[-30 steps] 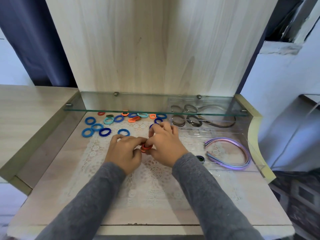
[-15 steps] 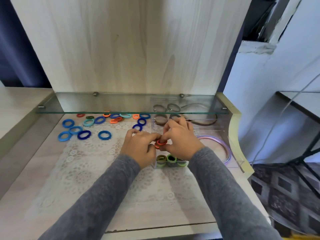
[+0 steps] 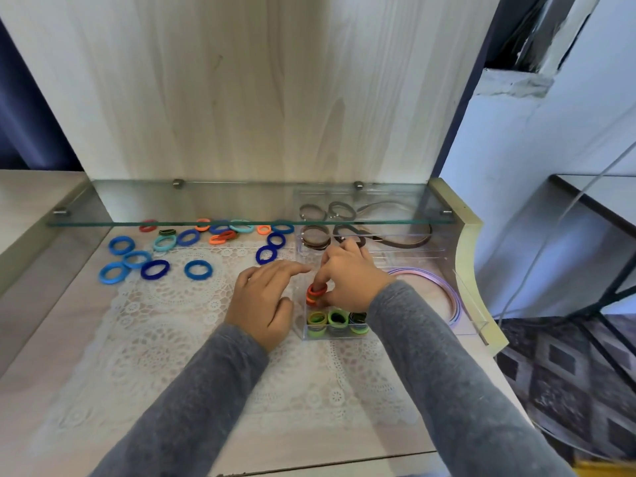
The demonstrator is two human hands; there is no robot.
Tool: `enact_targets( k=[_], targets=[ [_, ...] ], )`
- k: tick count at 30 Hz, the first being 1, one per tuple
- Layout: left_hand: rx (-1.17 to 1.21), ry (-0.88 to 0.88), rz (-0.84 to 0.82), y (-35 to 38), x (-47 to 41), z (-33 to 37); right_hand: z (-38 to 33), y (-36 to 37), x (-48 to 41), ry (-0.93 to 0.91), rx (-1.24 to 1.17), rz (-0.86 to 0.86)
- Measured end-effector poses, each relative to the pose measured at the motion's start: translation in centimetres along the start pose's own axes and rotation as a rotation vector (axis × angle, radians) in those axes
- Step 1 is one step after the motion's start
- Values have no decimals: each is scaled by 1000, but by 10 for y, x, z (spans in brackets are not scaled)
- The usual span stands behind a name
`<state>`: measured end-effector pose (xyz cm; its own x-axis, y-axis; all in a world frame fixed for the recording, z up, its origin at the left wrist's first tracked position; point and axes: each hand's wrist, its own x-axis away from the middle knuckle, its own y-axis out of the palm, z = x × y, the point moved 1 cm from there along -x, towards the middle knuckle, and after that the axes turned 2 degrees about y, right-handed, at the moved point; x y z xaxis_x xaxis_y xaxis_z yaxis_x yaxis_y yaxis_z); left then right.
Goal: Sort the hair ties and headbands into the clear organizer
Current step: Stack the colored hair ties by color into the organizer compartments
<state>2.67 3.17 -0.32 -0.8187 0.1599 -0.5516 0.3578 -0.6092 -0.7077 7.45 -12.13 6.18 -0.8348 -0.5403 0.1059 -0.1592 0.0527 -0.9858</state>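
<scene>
so, right hand (image 3: 351, 277): fingers pinched around a small stack of orange and red fabric hair ties (image 3: 316, 293), holding it over a front compartment of the clear plastic organizer (image 3: 473, 325), just behind the filled row.
left hand (image 3: 263, 301): loosely open, palm down, holding nothing; index finger stretched toward the organizer's left wall, whether it touches the wall cannot be told.
filled row: green and dark fabric hair ties (image 3: 335, 323) packed upright in the nearest front compartments.
back compartments: brown elastic hair ties (image 3: 315, 237) and a thin brown headband (image 3: 406, 241), partly seen through the glass shelf (image 3: 241, 204).
right compartment: a lilac plastic headband (image 3: 444, 287) curved along the wall, partly hidden by the right sleeve.
loose pile: blue, teal and orange fabric hair ties (image 3: 155, 259) scattered on the white lace mat (image 3: 155, 325) and the pale wooden desk (image 3: 44, 339), well to the left of both hands.
</scene>
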Motion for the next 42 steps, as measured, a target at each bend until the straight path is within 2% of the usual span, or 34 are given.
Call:
enact_targets(
  k=[8, 16, 23, 30, 37, 40, 42],
  targets=[
    [18, 41, -7, 0, 3, 1, -5, -6, -5, 22, 81, -184],
    [51, 87, 23, -3, 3, 1, -16, -15, 4, 11, 139, -256],
    [61, 110, 19, -4, 5, 2, -21, -9, 5, 23, 152, -232],
    [43, 128, -79, -1, 5, -1, -16, -10, 6, 40, 68, -278],
    [146, 91, -179, 2, 4, -5, -12, -8, 7, 50, 4, -278],
    [145, 85, -175, 2, 4, -4, -9, -9, 9, 35, -55, -229],
    [141, 84, -174, 1, 4, -3, -3, -11, 11, 6, -113, -137]
  ],
)
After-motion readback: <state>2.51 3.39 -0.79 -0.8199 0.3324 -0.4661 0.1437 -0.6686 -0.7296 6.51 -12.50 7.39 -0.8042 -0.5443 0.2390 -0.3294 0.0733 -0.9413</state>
